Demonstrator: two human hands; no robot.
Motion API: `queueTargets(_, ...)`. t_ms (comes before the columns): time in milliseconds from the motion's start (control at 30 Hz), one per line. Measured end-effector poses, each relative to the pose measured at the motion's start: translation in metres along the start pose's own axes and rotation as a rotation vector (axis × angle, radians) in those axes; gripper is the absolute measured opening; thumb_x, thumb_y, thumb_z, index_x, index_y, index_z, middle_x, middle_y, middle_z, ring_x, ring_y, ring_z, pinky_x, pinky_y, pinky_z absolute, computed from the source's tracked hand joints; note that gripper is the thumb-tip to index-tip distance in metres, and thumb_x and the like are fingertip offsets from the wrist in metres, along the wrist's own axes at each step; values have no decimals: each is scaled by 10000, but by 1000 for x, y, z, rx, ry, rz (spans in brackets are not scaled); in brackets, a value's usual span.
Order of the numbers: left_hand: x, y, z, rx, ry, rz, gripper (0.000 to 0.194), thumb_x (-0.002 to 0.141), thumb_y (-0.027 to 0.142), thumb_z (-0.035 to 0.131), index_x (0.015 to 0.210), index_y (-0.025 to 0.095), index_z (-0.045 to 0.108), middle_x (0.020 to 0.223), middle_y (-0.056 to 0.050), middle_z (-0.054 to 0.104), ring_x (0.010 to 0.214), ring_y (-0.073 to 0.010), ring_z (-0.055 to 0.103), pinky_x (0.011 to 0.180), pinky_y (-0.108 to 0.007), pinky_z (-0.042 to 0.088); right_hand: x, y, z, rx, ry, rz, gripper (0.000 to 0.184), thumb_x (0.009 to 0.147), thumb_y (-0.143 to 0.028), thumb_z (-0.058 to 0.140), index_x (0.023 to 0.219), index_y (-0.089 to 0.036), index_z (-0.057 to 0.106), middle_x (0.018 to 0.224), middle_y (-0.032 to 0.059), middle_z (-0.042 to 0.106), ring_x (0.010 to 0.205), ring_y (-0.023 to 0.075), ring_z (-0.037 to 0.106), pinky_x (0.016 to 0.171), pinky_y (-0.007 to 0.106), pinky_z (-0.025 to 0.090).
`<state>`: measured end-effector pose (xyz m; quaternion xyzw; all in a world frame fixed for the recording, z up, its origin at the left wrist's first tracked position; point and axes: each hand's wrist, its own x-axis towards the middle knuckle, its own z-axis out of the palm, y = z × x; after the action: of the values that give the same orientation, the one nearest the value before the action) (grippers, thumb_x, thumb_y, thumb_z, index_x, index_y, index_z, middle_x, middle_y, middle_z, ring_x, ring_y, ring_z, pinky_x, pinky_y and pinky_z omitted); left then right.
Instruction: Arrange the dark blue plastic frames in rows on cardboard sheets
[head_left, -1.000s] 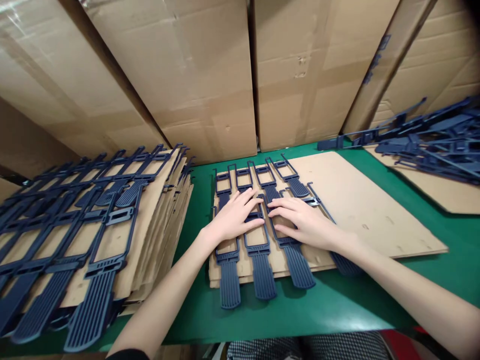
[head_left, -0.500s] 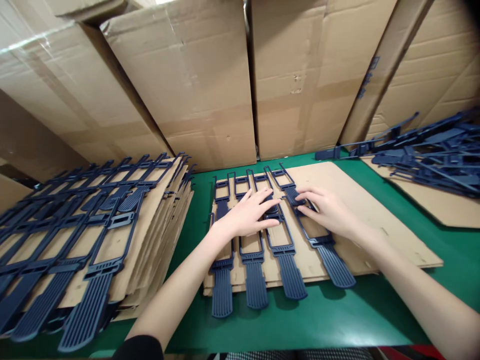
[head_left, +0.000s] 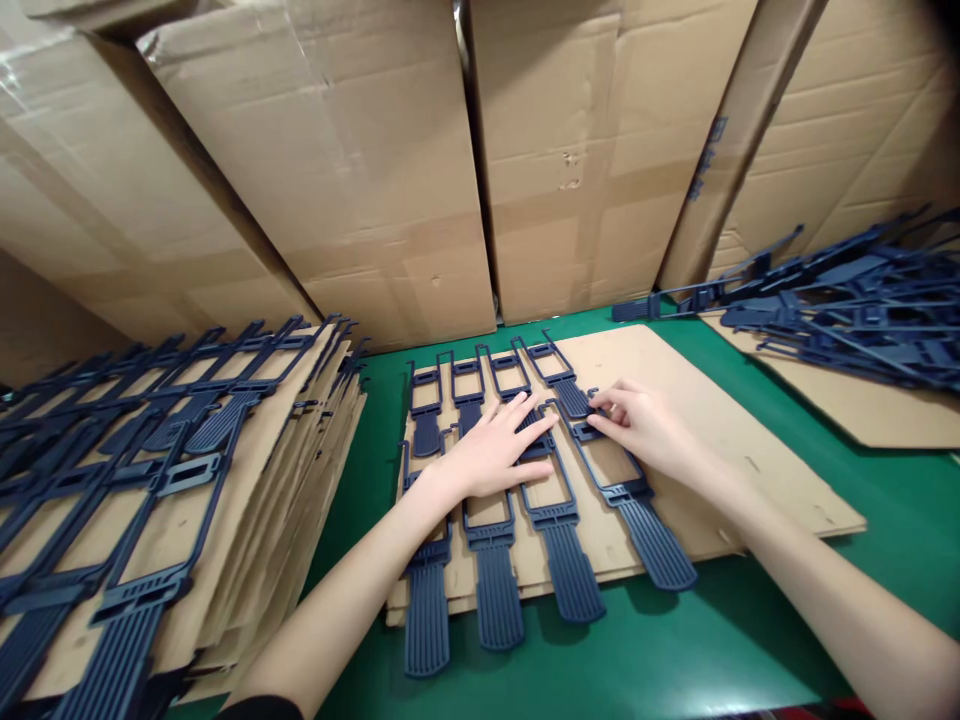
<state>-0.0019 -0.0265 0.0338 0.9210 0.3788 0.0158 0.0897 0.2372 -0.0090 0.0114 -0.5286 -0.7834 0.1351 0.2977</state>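
Dark blue plastic frames with ribbed paddle ends lie in two rows on a cardboard sheet (head_left: 720,460), the near paddles sticking out over its front edge. My left hand (head_left: 499,450) lies flat with fingers spread across the middle frames and covers parts of them. With thumb and fingertips, my right hand (head_left: 637,420) pinches the upper side of the rightmost near frame (head_left: 656,545). This frame lies slanted, and its top end is close to the ribbed end of a far-row frame (head_left: 574,398).
To the left stands a stack of cardboard sheets (head_left: 300,520) layered with similar blue frames. A tangled pile of blue frames (head_left: 862,300) rests on another cardboard sheet at the right. Large cardboard boxes (head_left: 375,180) line the back of the green table (head_left: 600,660).
My right hand moved right from the third near frame to the rightmost one, which now lies on the sheet in line with the row. My left hand shifted slightly over the middle frames.
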Motion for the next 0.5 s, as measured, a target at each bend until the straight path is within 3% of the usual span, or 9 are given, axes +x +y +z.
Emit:
queueTargets(267,0,3,-3,32,2,10,669,886,603,348,1441,241,255,1544,-79,50,1411,-264,27,1123,-503,108,-2,-2,4,9,-3,-13,178,791,-267,558,865,-140,658,743,37,538,537,120,521,556,274,455)
queueTargets(400,0,3,-2,41,7,12,663,888,601,344,1442,249,249,1544,-81,60,1411,-264,28,1121,-507,113,-2,-1,6,-26,89,-124,215,836,-323,543,917,-155,650,933,90,599,853,205,597,788,345,484)
queueTargets(500,0,2,-1,39,11,13,672,886,607,343,1443,245,243,1542,-94,79,1411,-266,32,1119,-508,120,-3,-2,12,-73,109,-220,276,850,-362,538,1019,-168,638,1148,116,578,1098,259,525,948,426,416)
